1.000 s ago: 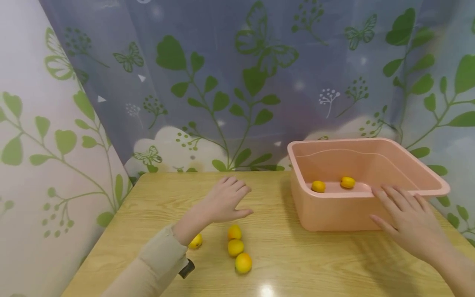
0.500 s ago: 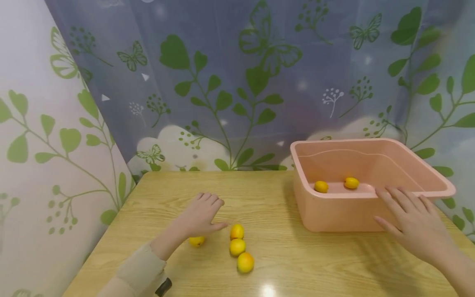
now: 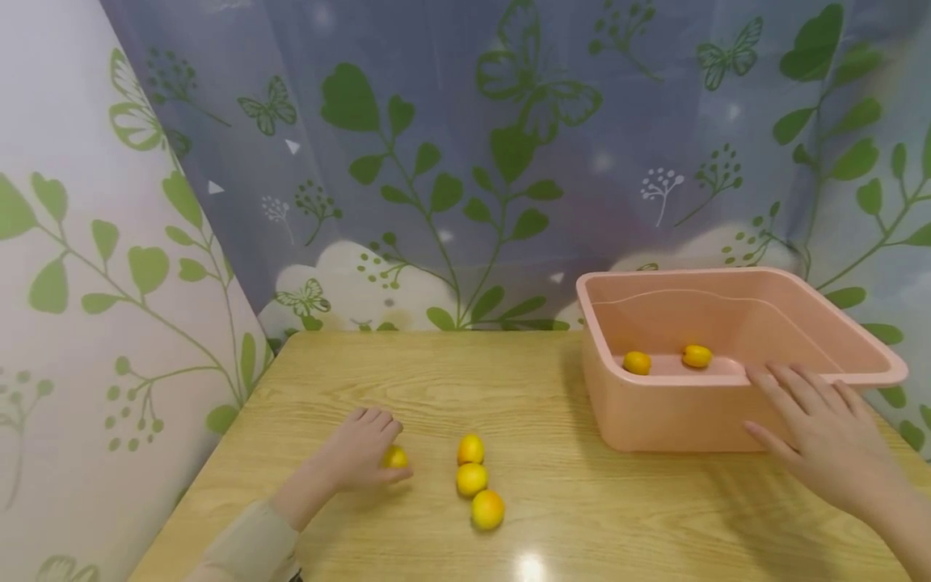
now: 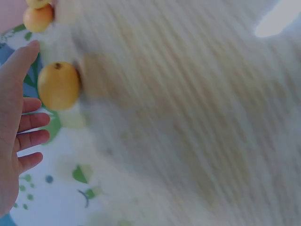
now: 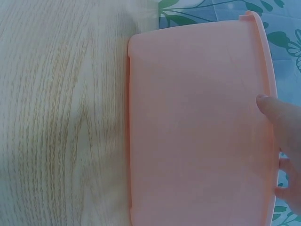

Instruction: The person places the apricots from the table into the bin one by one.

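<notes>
My left hand (image 3: 364, 451) is low over the table beside a small yellow-orange fruit (image 3: 395, 457) that looks like a loquat. In the left wrist view the loquat (image 4: 58, 86) lies between spread thumb and loosely bent fingers, with a gap visible. To its right, several such loquats (image 3: 471, 480) form a short row on the wood. My right hand (image 3: 825, 428) rests at the near rim of a pink plastic tub (image 3: 676, 416), fingers laid straight over it. In the right wrist view the thumb is against the tub's outer wall (image 5: 202, 122). Two loquats (image 3: 638, 363) lie inside.
The tub stands on the right of the wood-grain table (image 3: 436, 372). Behind the table hangs a blue curtain (image 3: 436, 162) with leaves and butterflies. A light patterned sheet (image 3: 73, 267) is at the left.
My left hand has moved left and down from above the row to the separate loquat on the left. The right hand stays at the tub. The head view has shifted slightly.
</notes>
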Motion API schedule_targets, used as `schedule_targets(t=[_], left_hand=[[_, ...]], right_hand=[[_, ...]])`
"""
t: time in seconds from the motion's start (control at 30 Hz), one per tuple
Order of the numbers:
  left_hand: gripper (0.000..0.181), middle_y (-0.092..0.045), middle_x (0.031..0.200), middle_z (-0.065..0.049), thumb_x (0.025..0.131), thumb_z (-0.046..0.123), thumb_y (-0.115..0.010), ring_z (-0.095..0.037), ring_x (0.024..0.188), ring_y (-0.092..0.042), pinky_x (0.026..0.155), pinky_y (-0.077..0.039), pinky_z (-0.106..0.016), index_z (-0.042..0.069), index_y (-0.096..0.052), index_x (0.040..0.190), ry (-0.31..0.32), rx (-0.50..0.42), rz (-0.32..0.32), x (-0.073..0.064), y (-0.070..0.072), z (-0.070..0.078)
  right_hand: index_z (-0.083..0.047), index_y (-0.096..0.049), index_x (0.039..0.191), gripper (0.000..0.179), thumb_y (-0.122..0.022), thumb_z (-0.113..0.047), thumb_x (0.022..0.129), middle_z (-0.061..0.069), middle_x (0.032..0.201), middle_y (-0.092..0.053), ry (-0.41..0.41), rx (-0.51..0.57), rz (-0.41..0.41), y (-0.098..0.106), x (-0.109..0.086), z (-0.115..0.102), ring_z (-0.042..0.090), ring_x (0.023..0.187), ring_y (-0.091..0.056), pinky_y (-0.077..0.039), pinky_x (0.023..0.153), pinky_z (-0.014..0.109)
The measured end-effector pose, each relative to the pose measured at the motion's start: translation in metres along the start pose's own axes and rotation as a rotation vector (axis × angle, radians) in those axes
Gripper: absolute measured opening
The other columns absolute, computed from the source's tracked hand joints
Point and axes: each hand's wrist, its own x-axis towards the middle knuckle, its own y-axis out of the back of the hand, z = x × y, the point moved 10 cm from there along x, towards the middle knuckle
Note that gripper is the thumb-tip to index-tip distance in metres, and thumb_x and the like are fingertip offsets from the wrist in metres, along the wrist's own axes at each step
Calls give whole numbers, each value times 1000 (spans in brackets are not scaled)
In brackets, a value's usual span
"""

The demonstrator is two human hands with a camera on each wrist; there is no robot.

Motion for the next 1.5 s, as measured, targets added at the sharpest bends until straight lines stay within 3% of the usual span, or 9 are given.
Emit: schedule_targets(t=[0.17,0.43,0.73,0.9,1.13,1.5], left_hand=[[56,-58,94,-5,78,57,-61,-24,93,-53,83,-43,-41,6,-60,101,13,-35,-11,-7,-8,-4],[52,-54,88,-2,80,58,-57,-21,86,-51,78,-42,-38,9,-58,96,16,5,-89,-9,-20,-2],[45,-52,87,-1,79,54,-59,-21,86,-51,75,-41,-37,10,-57,92,13,-7,-88,-9,-20,1],[42,-52,85,-1,79,51,-60,-21,84,-51,75,-41,-38,11,-56,90,19,-28,-37,-5,-16,-1],[41,-52,84,-1,78,49,-65,-21,82,-52,76,-43,-40,10,-56,89,4,-32,38,7,2,0],[48,-56,92,-2,80,53,-61,-21,89,-54,80,-43,-39,9,-60,99,-16,-16,37,35,29,11]], right_hand=[[-12,-19,148,74,-55,-41,91,26,135,-36,-3,1,0,1,-1,2,44,128,-25,-2,106,57],[-14,-16,149,76,-57,-38,90,26,137,-35,-1,0,6,0,-3,4,43,132,-20,-1,106,57],[-14,-15,149,76,-56,-38,90,27,136,-35,-6,1,-8,-1,-4,5,43,133,-17,1,106,57],[-14,-14,149,75,-55,-38,91,27,136,-35,-9,1,-13,-2,-5,5,43,133,-17,1,106,56],[-14,-15,149,74,-55,-40,91,26,136,-36,-6,-4,-12,-2,-5,3,43,132,-20,0,107,56],[-13,-15,149,72,-51,-39,93,28,137,-35,-7,13,-31,-1,-2,1,42,135,-15,1,106,56]])
